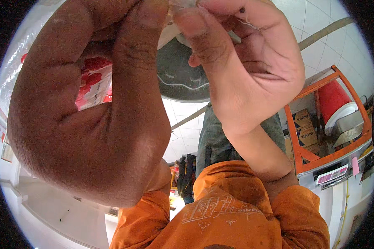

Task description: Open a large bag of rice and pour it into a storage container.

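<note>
Both my hands are raised close in front of me, thumbs and fingers curled together at the top edge of the head view. My left hand (pixel 91 124) and my right hand (pixel 253 74) pinch a small piece of whitish translucent film (pixel 182 4) between them. Most of that piece lies out of view, so its exact kind is unclear. A dark speck and a pale thread-like strand cling to the fingers of my right hand. Below, between the hands, a dark grey round basin (pixel 178 68) shows, with a thin white wavy line on it. Behind my left hand is a red-and-white printed plastic package (pixel 95 81).
At the right stands an orange-framed rack (pixel 293 133) with cardboard boxes (pixel 305 128), a red tub (pixel 332 99) and a white bowl (pixel 340 116). A pink-and-white device with keys (pixel 332 174) sits beside it. A long pole (pixel 324 32) crosses the white tiled floor (pixel 185 108).
</note>
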A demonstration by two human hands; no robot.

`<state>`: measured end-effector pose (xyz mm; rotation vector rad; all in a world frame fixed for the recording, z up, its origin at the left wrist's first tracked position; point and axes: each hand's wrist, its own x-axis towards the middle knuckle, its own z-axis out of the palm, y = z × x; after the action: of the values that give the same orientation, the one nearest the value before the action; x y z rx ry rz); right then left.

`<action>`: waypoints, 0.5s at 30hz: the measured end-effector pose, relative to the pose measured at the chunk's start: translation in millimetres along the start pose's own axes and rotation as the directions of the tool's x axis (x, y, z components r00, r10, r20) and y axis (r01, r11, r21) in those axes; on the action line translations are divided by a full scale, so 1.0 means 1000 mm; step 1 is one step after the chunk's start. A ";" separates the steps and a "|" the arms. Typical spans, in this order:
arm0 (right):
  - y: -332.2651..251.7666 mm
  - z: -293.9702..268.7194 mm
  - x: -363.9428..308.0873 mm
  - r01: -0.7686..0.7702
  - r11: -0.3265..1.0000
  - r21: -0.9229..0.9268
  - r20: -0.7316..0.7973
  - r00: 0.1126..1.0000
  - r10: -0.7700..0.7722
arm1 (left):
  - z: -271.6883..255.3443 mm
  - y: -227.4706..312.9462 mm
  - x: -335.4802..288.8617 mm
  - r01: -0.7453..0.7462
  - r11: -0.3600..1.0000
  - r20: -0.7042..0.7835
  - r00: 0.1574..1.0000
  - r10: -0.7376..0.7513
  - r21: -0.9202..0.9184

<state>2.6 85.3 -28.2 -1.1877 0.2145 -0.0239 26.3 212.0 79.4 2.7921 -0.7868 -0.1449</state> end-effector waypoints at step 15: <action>-0.019 -0.001 0.006 -0.085 0.996 0.019 0.196 0.977 0.080 | 0.004 0.016 -0.002 0.497 0.789 -0.124 0.813 -0.569 -0.361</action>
<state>10.0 76.1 -12.0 -1.1446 0.0898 0.1615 15.6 198.8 80.0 2.5746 0.1060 -0.0378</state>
